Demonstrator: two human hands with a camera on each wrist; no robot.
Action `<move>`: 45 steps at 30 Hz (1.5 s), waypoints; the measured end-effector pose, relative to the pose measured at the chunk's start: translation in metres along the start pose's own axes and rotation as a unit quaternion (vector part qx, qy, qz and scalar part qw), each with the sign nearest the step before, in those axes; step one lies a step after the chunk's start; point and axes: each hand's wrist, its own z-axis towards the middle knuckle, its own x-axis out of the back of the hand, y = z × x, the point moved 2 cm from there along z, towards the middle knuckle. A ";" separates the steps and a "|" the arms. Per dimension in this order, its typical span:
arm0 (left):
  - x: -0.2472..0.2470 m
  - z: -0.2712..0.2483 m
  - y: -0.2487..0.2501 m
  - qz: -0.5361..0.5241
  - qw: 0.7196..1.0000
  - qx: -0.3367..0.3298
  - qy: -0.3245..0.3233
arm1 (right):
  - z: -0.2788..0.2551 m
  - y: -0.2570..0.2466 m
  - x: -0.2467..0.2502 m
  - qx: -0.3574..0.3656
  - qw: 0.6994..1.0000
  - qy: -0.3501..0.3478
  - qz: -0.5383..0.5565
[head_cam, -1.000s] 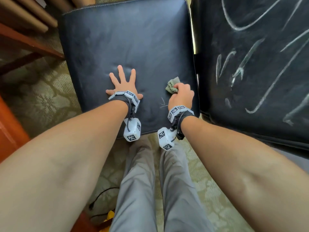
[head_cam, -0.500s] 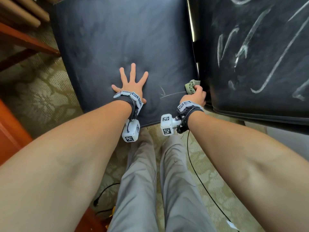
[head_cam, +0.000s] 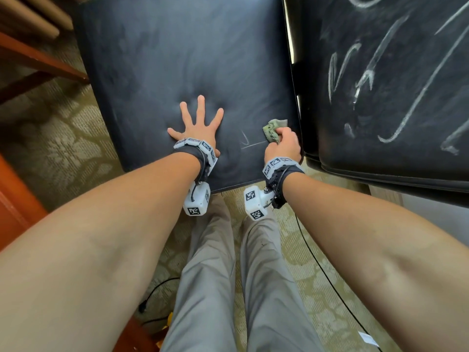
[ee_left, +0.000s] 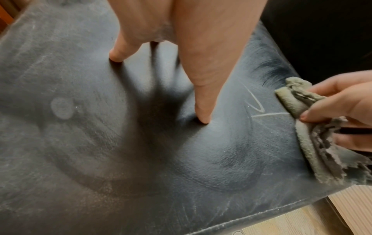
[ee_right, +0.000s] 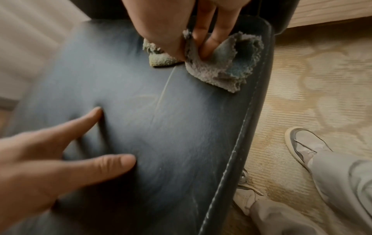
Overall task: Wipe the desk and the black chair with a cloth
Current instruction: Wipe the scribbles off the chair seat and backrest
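A black padded chair seat (head_cam: 182,62) fills the upper middle of the head view, hazy with smeared chalk dust. My left hand (head_cam: 199,125) lies flat on it with fingers spread, pressing a dent into the cushion (ee_left: 141,143). My right hand (head_cam: 284,144) grips a crumpled green-grey cloth (head_cam: 272,129) near the seat's front right corner. The cloth (ee_left: 314,127) touches the end of a thin white chalk line (head_cam: 250,144). In the right wrist view the fingers pinch folds of the cloth (ee_right: 217,70) beside the stitched seat edge (ee_right: 237,151).
A second black cushion (head_cam: 396,80) covered in white chalk scribbles stands right of the seat. Wooden furniture legs (head_cam: 38,59) cross the upper left. Patterned carpet (head_cam: 63,148) lies below, with a thin black cable (head_cam: 322,270) beside my grey trousers (head_cam: 210,275).
My right hand carried the cloth right to the seat's edge, then back left a little onto the chalk line. The left hand stayed pressed flat on the seat.
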 end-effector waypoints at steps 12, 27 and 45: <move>0.000 0.001 -0.002 0.006 1.000 -0.002 0.004 | -0.014 -0.033 -0.018 0.234 0.957 -0.146 -0.092; -0.004 0.001 -0.008 -0.006 1.000 -0.020 0.012 | -0.010 -0.039 -0.019 0.269 0.945 -0.143 -0.123; -0.012 0.002 -0.014 -0.018 0.999 -0.040 0.028 | -0.015 -0.061 -0.018 0.361 0.787 -0.307 -0.396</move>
